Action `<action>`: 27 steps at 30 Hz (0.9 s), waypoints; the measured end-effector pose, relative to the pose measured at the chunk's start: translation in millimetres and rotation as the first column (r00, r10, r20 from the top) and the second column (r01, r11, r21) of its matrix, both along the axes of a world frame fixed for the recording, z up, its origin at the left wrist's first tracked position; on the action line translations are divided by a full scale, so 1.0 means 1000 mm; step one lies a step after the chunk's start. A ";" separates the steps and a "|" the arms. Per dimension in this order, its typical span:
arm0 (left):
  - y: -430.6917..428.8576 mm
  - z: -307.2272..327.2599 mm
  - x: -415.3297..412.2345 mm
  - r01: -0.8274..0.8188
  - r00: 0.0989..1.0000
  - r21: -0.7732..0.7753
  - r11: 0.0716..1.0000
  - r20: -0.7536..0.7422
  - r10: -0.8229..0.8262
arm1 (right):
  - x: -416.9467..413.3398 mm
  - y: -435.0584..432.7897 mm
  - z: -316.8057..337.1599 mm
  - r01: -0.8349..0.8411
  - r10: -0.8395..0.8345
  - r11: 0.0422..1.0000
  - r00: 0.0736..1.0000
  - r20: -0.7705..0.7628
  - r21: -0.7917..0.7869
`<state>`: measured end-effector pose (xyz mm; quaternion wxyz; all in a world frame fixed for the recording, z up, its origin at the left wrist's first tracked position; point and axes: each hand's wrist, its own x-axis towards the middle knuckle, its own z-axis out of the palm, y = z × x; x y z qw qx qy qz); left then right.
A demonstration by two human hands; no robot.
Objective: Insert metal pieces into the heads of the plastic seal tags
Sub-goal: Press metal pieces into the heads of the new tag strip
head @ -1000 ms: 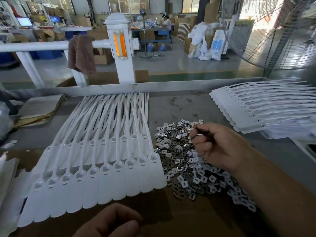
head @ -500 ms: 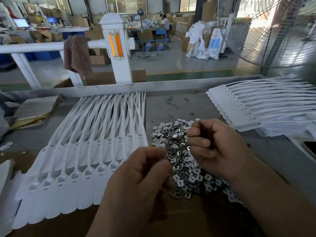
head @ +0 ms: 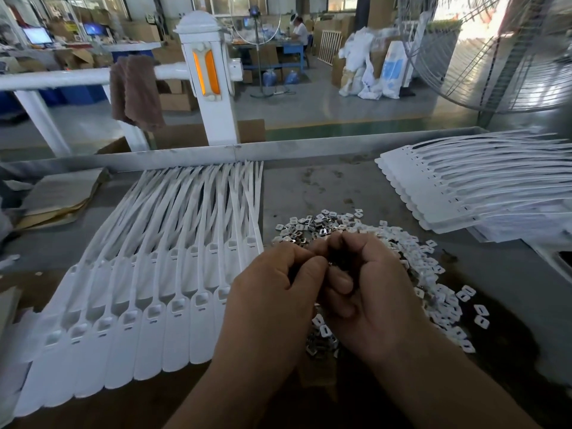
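Observation:
A fanned row of white plastic seal tags [head: 148, 317] lies on the left of the table, heads open toward me, tails running to the far rail. A heap of small square metal pieces [head: 427, 274] spreads at centre right. Both hands meet above the near edge of that heap. My right hand [head: 371, 292] is curled around a small clutch of metal pieces. My left hand [head: 272, 305] has thumb and fingers bent against the right hand's fingertips, pinching at those pieces; what sits between its fingertips is hidden.
A second stack of white seal tags [head: 470, 190] lies at the far right. Folded brown cardboard [head: 58, 196] rests at the far left. A metal rail [head: 235, 153] bounds the table's far edge, with a white post [head: 213, 88] behind. A large fan [head: 501, 57] stands at the upper right.
My left hand rose from the bottom edge and came right to meet my right hand. My right hand curled up over the metal pieces and drew slightly toward me.

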<state>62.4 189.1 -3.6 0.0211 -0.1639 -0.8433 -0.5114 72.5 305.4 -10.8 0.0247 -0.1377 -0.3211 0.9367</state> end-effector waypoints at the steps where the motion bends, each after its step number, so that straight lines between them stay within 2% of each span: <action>1: 0.001 0.000 0.000 0.005 1.000 -0.016 1.000 -0.028 -0.005 | 0.000 0.000 0.000 0.006 -0.006 1.000 1.000 0.005 -0.013; 4: 0.003 0.001 0.004 0.048 0.996 0.010 0.999 -0.074 -0.047 | 0.000 0.002 0.001 0.020 -0.020 0.994 1.000 0.005 -0.106; 7: 0.005 0.006 0.007 0.058 0.998 0.151 0.987 -0.036 -0.053 | 0.001 0.003 0.000 0.021 -0.018 0.982 1.000 0.020 -0.186; 10: 0.004 0.009 0.008 -0.001 0.999 0.244 0.970 -0.048 0.013 | 0.001 0.003 0.000 0.028 -0.025 0.969 1.000 0.016 -0.244; 14: 0.001 0.010 0.004 -0.020 0.964 0.057 0.998 -0.262 0.034 | 0.002 0.003 -0.001 0.020 -0.028 0.971 0.999 -0.030 -0.239; 18: 0.003 0.011 -0.005 0.008 0.946 -0.059 0.998 -0.322 -0.026 | 0.006 0.003 -0.004 -0.120 0.111 0.987 0.989 -0.094 -0.103; 21: 0.005 0.012 -0.009 0.005 0.929 -0.124 0.992 -0.368 -0.050 | 0.008 0.004 -0.006 -0.143 0.142 0.989 0.989 -0.050 -0.026; 24: 0.004 0.010 -0.010 -0.009 0.918 -0.164 0.986 -0.393 -0.057 | 0.011 0.006 -0.008 -0.142 0.140 0.964 0.990 0.029 0.223; 27: -0.001 0.007 -0.009 -0.039 0.904 -0.171 0.984 -0.425 -0.038 | 0.013 0.008 -0.008 -0.179 0.181 0.939 0.983 0.023 0.295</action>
